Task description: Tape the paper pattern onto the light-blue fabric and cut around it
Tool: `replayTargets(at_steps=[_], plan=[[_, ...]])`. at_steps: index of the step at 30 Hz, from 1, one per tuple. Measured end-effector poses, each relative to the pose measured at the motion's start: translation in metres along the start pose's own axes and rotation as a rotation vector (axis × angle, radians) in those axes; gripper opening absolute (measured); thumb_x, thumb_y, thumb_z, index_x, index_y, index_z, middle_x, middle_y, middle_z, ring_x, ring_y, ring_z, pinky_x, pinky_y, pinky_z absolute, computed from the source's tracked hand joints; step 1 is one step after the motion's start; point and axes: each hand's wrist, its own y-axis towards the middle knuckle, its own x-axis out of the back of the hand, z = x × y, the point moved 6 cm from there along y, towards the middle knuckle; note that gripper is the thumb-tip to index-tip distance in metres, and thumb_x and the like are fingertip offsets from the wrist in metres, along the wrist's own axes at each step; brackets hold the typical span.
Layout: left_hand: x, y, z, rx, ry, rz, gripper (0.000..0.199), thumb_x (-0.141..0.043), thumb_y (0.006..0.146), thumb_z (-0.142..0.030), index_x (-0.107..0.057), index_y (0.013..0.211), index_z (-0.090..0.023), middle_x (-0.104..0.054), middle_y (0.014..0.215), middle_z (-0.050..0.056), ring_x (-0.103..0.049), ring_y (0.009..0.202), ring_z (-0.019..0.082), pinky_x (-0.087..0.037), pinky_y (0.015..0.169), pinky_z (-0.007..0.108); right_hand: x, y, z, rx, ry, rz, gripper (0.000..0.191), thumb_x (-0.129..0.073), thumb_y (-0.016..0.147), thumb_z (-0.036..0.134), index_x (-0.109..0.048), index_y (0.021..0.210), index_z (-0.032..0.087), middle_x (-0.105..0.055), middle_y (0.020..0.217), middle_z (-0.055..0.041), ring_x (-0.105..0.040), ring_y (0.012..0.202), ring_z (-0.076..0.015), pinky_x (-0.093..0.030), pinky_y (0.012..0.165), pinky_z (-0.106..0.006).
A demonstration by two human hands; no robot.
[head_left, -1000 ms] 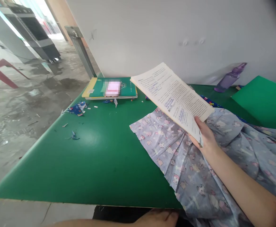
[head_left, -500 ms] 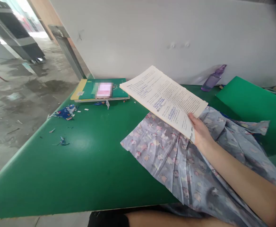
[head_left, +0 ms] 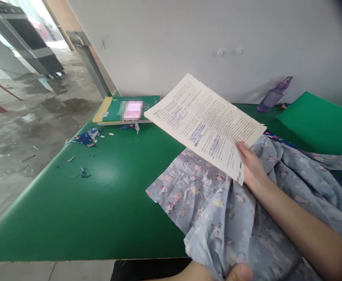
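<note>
In the head view, my right hand (head_left: 253,166) grips a corner of a stack of printed pages (head_left: 203,121), its thumb on top. Handwriting in blue ink shows among the print, and the pages tilt above the table. Grey-blue cloth with small cartoon animals (head_left: 185,187) spreads in folds under the pages and the right forearm. At the bottom edge my left hand (head_left: 238,272) is closed on a gathered part of this cloth. Its thumb shows, while the other fingers are mostly hidden by folds.
Green-covered books (head_left: 111,111) lie at the back of the green table (head_left: 106,210). Blue cloth scraps (head_left: 89,137) and threads (head_left: 82,172) lie on the left. A purple bottle (head_left: 272,97) leans by the white wall (head_left: 171,47), beside a green panel (head_left: 320,121).
My left hand has come into view at the bottom, bunching the cloth and pulling a fold toward me. The pages remain in my right hand. The view has shifted slightly left.
</note>
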Motion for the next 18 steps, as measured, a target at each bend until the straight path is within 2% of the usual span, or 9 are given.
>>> replayTargets(at_steps=[2, 3, 5, 6, 9, 11, 13, 16, 18], plan=[[0.023, -0.020, 0.009, -0.035, 0.273, -0.200, 0.062, -0.048, 0.088, -0.062, -0.049, 0.138, -0.026, -0.069, 0.112, 0.006, -0.064, 0.109, 0.027, -0.054, 0.096, 0.040, -0.002, 0.006, -0.004, 0.004, 0.042, -0.011, 0.021, -0.057, 0.083, 0.024, -0.066, 0.102, 0.027, -0.069, 0.118, -0.0015, -0.062, 0.116, -0.0252, -0.053, 0.098, -0.047], [0.032, -0.029, 0.010, -0.068, 0.386, -0.249, 0.058, -0.051, 0.088, -0.058, -0.051, 0.137, -0.028, -0.070, 0.106, 0.005, -0.066, 0.104, 0.026, -0.057, 0.091, 0.038, -0.002, 0.009, -0.005, 0.015, 0.056, -0.017, 0.020, -0.058, 0.083, 0.024, -0.066, 0.100, 0.028, -0.069, 0.118, -0.0010, -0.061, 0.116, -0.0251, -0.053, 0.098, -0.047], [0.052, -0.047, 0.009, -0.096, 0.455, -0.298, 0.048, -0.051, 0.090, -0.047, -0.053, 0.134, -0.028, -0.071, 0.100, 0.005, -0.067, 0.099, 0.025, -0.058, 0.089, 0.036, -0.001, 0.014, -0.006, 0.041, 0.066, -0.035, 0.017, -0.060, 0.082, 0.023, -0.066, 0.097, 0.030, -0.070, 0.116, -0.0005, -0.061, 0.117, -0.0250, -0.054, 0.097, -0.047], [0.065, -0.056, 0.005, -0.119, 0.482, -0.327, 0.044, -0.048, 0.092, -0.041, -0.053, 0.133, -0.027, -0.072, 0.098, 0.005, -0.068, 0.097, 0.024, -0.058, 0.089, 0.035, 0.001, 0.015, -0.006, 0.056, 0.065, -0.049, 0.017, -0.061, 0.082, 0.024, -0.067, 0.096, 0.030, -0.070, 0.115, -0.0006, -0.061, 0.117, -0.0250, -0.054, 0.097, -0.047], [0.105, -0.084, -0.027, -0.302, 0.775, -0.523, 0.037, -0.045, 0.093, -0.024, -0.056, 0.128, -0.025, -0.072, 0.093, 0.004, -0.070, 0.087, 0.021, -0.059, 0.085, 0.034, 0.003, 0.018, -0.006, 0.083, 0.054, -0.074, 0.017, -0.062, 0.082, 0.024, -0.066, 0.098, 0.029, -0.071, 0.114, -0.0007, -0.062, 0.115, -0.0242, -0.055, 0.095, -0.046], [0.133, -0.097, -0.038, -0.197, 0.869, -0.642, 0.042, -0.049, 0.092, -0.023, -0.051, 0.134, -0.025, -0.072, 0.095, 0.004, -0.070, 0.088, 0.021, -0.060, 0.082, 0.033, 0.002, 0.018, -0.006, 0.094, 0.037, -0.068, 0.019, -0.061, 0.084, 0.026, -0.066, 0.103, 0.028, -0.070, 0.116, -0.0008, -0.061, 0.116, -0.0233, -0.055, 0.095, -0.046], [0.157, -0.111, -0.038, -0.064, 0.787, -0.749, 0.044, -0.048, 0.093, -0.028, -0.049, 0.137, -0.024, -0.073, 0.093, 0.003, -0.070, 0.084, 0.021, -0.061, 0.075, 0.031, 0.002, 0.015, -0.002, 0.107, 0.026, -0.074, 0.020, -0.060, 0.086, 0.027, -0.065, 0.105, 0.028, -0.068, 0.119, -0.0009, -0.060, 0.118, -0.0224, -0.055, 0.095, -0.044], [0.181, -0.136, -0.020, 0.114, 0.632, -0.870, 0.046, -0.048, 0.093, -0.040, -0.052, 0.136, -0.025, -0.074, 0.090, 0.003, -0.071, 0.079, 0.022, -0.061, 0.071, 0.030, 0.004, 0.008, 0.005, 0.127, 0.030, -0.114, 0.022, -0.056, 0.089, 0.026, -0.064, 0.109, 0.029, -0.066, 0.123, 0.0006, -0.057, 0.122, -0.0200, -0.054, 0.097, -0.042], [0.189, -0.154, -0.005, 0.151, 0.647, -0.860, 0.051, -0.052, 0.089, -0.046, -0.053, 0.136, -0.026, -0.074, 0.091, 0.003, -0.070, 0.080, 0.024, -0.060, 0.070, 0.032, 0.006, 0.004, 0.011, 0.144, 0.025, -0.133, 0.024, -0.055, 0.091, 0.025, -0.063, 0.113, 0.028, -0.065, 0.125, 0.0012, -0.056, 0.123, -0.0183, -0.053, 0.099, -0.042]])
